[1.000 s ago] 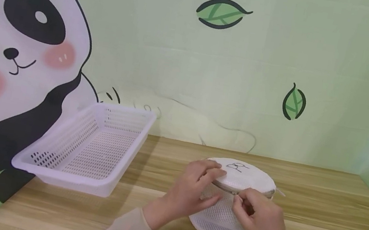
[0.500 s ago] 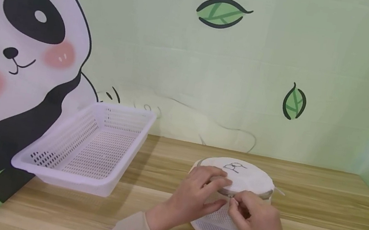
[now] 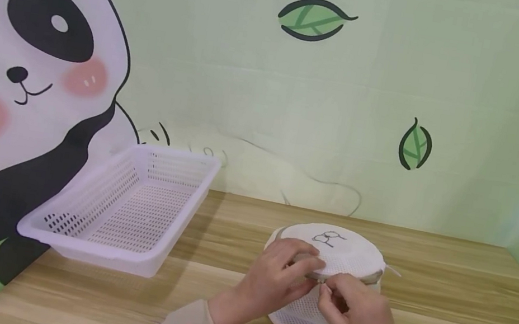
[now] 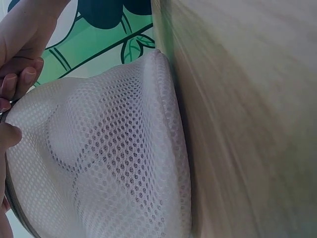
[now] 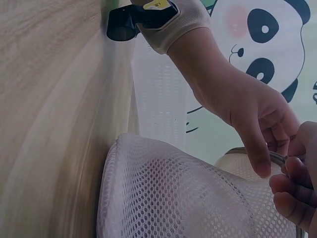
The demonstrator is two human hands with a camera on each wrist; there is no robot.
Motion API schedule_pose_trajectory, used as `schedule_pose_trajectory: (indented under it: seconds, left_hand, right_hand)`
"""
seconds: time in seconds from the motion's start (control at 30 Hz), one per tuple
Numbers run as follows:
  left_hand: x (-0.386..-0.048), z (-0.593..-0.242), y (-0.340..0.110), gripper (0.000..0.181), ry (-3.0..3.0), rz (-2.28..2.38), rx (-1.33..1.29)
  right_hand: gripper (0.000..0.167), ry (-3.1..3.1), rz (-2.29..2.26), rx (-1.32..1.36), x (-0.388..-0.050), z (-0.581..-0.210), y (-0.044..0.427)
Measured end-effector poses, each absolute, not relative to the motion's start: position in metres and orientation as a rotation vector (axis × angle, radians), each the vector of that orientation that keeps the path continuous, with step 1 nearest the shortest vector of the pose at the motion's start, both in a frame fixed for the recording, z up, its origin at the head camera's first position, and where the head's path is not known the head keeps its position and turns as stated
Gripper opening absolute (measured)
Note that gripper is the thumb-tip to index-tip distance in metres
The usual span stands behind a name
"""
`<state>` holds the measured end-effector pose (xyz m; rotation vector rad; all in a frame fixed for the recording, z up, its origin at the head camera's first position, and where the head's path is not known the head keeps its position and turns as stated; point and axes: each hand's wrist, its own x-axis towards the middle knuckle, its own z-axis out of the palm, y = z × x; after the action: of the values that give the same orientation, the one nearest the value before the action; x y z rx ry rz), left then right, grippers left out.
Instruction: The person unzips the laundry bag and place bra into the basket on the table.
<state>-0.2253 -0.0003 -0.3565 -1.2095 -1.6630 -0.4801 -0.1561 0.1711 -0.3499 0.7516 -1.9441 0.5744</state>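
In the head view I see the white mesh bag (image 3: 304, 312) standing on the wooden table (image 3: 460, 307), with the plastic basket (image 3: 147, 259) well to its left. The bag's round lid (image 3: 347, 252) faces up, and a zipper (image 3: 370, 278) follows its edge, the front stretch running crosswise before the person. The right hand (image 3: 362, 317) pinches thumb and forefinger together on that stretch; the pull tab itself is hidden. Just left of it, the left hand (image 3: 277, 272) grips the bag's rim, fingers over the lid, thumb below.

From the left wrist, the left thumb presses the bag's mesh just beneath the zipper.

From the right wrist, both hands meet at the bag's top edge, right fingers curled close together.
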Motion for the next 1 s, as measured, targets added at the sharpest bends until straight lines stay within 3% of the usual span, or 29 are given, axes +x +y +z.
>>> schedule_pose_trajectory:
  seconds: [1.0]
  left_hand:
    - [-0.2334, -0.3640, -0.0049, 0.021, -1.643, -0.432, -1.165]
  right_hand:
    - [0.012, -1.957, 0.547, 0.724, -0.1551, -0.3500, 0.1692]
